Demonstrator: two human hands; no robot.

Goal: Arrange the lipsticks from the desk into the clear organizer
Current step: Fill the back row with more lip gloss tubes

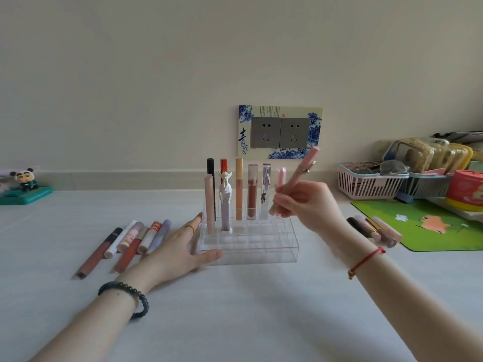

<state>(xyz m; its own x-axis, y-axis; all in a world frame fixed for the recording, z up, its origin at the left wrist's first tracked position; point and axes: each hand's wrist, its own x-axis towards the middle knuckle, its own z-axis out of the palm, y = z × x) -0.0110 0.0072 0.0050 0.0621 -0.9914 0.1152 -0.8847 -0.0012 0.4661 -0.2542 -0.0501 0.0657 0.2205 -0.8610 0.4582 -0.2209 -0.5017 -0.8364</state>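
Note:
The clear organizer (251, 246) stands mid-desk with several lipsticks upright in its back rows, among them a white angel-topped tube (225, 202) and a brown gloss (252, 192). My left hand (180, 246) rests flat against the organizer's left front corner, fingers apart. My right hand (305, 205) hovers over the organizer's right back part, holding a pink lipstick (300, 173) tilted up to the right. Several lipsticks (125, 244) lie on the desk to the left, and a few more lipsticks (373, 229) lie to the right.
A green mouse mat (431, 226) lies at the right, with a pink basket (368, 184), a blue basket (423, 186) and a red tin (465, 189) behind it. A panda figurine (24, 184) stands far left. Wall sockets (279, 131) sit behind the organizer.

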